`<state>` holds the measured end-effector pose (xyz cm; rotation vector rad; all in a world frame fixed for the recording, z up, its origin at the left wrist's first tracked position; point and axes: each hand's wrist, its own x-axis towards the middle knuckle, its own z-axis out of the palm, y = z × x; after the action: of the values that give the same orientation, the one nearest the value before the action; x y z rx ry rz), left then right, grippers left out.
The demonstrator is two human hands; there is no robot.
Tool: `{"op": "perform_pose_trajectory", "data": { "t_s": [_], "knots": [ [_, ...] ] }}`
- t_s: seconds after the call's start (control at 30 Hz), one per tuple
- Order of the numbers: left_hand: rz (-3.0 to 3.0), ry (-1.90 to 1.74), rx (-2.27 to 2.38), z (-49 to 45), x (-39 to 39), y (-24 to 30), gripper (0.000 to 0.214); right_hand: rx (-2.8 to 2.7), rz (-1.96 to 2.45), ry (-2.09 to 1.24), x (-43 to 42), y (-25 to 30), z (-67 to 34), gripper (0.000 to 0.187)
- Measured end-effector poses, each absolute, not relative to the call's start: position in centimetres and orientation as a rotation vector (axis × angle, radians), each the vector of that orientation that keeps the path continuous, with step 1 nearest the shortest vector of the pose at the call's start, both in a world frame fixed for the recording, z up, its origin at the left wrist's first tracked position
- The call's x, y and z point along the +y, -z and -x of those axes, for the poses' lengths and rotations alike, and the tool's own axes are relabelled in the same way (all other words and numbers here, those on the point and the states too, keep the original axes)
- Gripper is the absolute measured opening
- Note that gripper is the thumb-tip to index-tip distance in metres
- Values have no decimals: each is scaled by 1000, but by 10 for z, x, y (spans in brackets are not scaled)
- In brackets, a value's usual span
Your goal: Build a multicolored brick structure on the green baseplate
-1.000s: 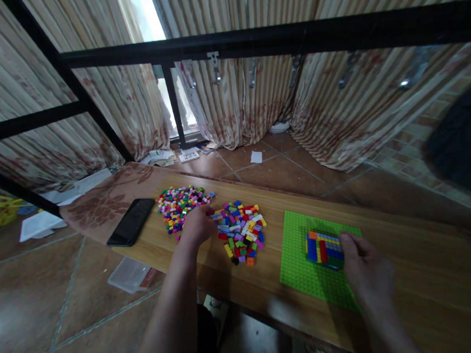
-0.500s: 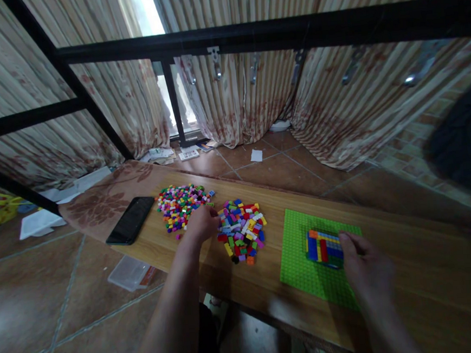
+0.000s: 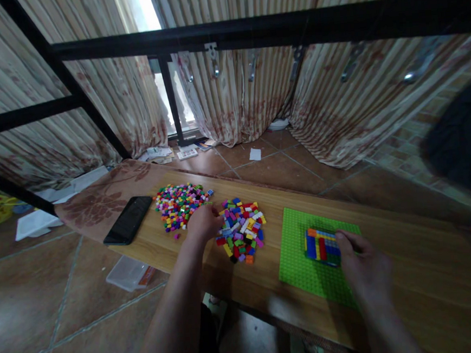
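My left hand (image 3: 203, 222) reaches to the left edge of a pile of larger toy building bricks (image 3: 242, 230). Its fingers are curled together, and whatever may be between the tips is hidden. On a green studded baseplate (image 3: 293, 259) lies a flat rectangular build of bricks (image 3: 321, 247) in blue, yellow, red, orange and grey. My right hand (image 3: 362, 259) is at the right side of this build, thumb and forefinger pinched at its upper right corner. The hand covers that end of the build, and I cannot make out what the pinch holds.
A pile of tiny bricks (image 3: 178, 200) lies to the left, beside a black phone (image 3: 128, 220). The wooden bench top (image 3: 421, 260) carries everything. A black metal bar (image 3: 248, 31) with hooks crosses beyond it. A clear plastic box (image 3: 124, 272) sits on the floor.
My left hand has shifted slightly right along the brick pile. My right hand stays at the build's right side. The whole view has drifted a little.
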<state>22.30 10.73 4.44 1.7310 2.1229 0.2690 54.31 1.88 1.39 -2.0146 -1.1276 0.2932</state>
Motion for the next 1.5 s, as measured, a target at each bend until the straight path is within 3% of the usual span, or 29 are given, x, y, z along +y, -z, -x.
{"op": "perform_pose_trajectory", "data": {
  "t_s": [0.43, 0.63, 0.8, 0.97, 1.07, 1.2, 1.5],
  "knots": [
    [-1716, -286, 2115, -228, 113, -42, 14, -1138, 2002, -295, 19, -10, -544, 51],
    [-1611, -590, 2052, -213, 115, -44, 20, -1113, 1988, -335, 19, -13, -543, 49],
    [-1318, -992, 1580, -213, 107, -54, 35, -1087, 1889, -256, 18, -16, -537, 45],
    [-1076, -978, 1085, -251, 90, -63, 40, -1157, 1562, -130, 9, -29, -508, 31],
    [-1009, -943, 901, -286, 78, -63, 43, -1293, 1405, -340, 0, -34, -484, 24],
    [-1001, -905, 768, -326, 62, -59, 36, -1296, 1366, -612, -7, -31, -465, 34],
    [-1229, -821, 847, -334, 56, -53, 19, -1178, 1337, -817, -9, -25, -457, 29]
  ]
}}
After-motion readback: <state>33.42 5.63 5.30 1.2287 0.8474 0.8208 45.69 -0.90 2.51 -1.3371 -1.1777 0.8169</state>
